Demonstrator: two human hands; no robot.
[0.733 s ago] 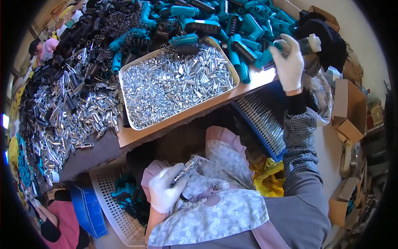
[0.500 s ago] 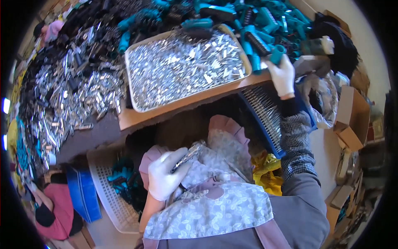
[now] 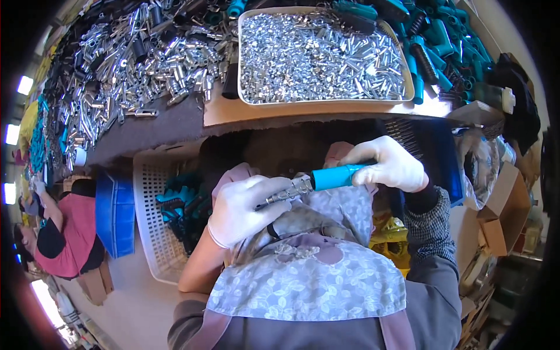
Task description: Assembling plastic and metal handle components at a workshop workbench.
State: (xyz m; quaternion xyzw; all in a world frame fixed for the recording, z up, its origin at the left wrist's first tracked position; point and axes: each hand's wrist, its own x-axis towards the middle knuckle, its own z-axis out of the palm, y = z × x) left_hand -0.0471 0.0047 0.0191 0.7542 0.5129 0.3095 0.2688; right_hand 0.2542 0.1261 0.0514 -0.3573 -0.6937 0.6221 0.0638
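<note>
My left hand, in a white glove, is closed round a shiny metal fitting that points to the right. In my gloved right hand is a teal plastic tube, gripped at its right end. The two parts meet end to end above my lap; whether the fitting sits inside the tube or only touches it I cannot tell. Ahead on the bench stands a cream-rimmed tray full of small metal pieces.
Loose metal parts are heaped at the left of the bench, teal plastic parts at the right. A white basket and a blue bin stand below left. At far left sits another person. Cardboard boxes lie at right.
My right hand has come back from the teal pile to my lap, bringing a teal tube up to the metal fitting. My left hand keeps its hold, and the whole view has shifted.
</note>
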